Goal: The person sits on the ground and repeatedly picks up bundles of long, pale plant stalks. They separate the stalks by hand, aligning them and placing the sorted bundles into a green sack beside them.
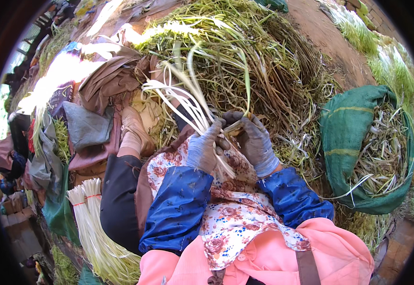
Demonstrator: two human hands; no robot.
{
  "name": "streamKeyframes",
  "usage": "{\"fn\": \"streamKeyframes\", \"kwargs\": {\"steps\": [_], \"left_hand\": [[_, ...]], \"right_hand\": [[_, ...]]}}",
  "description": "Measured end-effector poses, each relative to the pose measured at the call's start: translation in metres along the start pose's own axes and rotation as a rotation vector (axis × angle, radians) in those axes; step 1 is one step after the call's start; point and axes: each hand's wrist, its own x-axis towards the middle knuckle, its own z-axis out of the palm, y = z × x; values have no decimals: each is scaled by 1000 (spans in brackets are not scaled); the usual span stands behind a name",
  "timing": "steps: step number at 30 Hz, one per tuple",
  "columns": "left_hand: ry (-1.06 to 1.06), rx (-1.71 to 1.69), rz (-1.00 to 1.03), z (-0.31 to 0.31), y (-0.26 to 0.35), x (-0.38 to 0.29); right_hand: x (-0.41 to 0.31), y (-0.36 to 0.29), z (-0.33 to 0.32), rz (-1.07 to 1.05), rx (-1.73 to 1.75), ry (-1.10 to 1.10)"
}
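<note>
My left hand point(204, 148), in a grey work glove, grips a loose bunch of white stalks point(178, 101) that look like blanched garlic chives. The bunch slants across my lap, and its short ends stick out below the fist. Close to its right, my right hand point(257, 144), gloved too, pinches a single stalk with a long yellow-green leaf point(246, 82) rising from it. Brownish matter shows between those fingers, partly hidden by them. Under both hands lies a floral apron point(228, 213). Ahead is a large heap of untrimmed stalks point(264, 53) with green leaves and brown, withered parts.
A green woven sack point(349, 117) of peeled scraps point(381, 153) stands at right. Bundles of white stalks point(93, 206) tied with red bands lie at left. Brown cloth point(110, 82) and a grey bag point(87, 123) lie beside my foot. More stalks point(388, 67) lie at far right.
</note>
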Motion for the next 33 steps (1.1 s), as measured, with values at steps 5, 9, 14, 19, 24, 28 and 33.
{"fn": "streamKeyframes", "kwargs": {"steps": [5, 9, 14, 19, 24, 28, 33], "left_hand": [[-45, -222, 24, -12, 7, 9], [-56, -351, 29, -11, 10, 9], [27, -364, 133, -17, 20, 19], [82, -248, 177, -23, 33, 13], [53, -251, 231, -25, 45, 11], [46, -298, 234, -25, 68, 6], [-31, -274, 169, -37, 37, 10]], "right_hand": [[-25, -9, -17, -39, 9, 23], [-47, -25, -51, -58, -288, 111], [-80, -57, -105, -114, -1016, 97], [-118, -64, -186, -155, -1781, 199], [-149, -76, -211, 453, -2187, 291], [-137, -93, -171, 588, -2166, 144], [-90, -99, -59, -118, -2046, -5]]}}
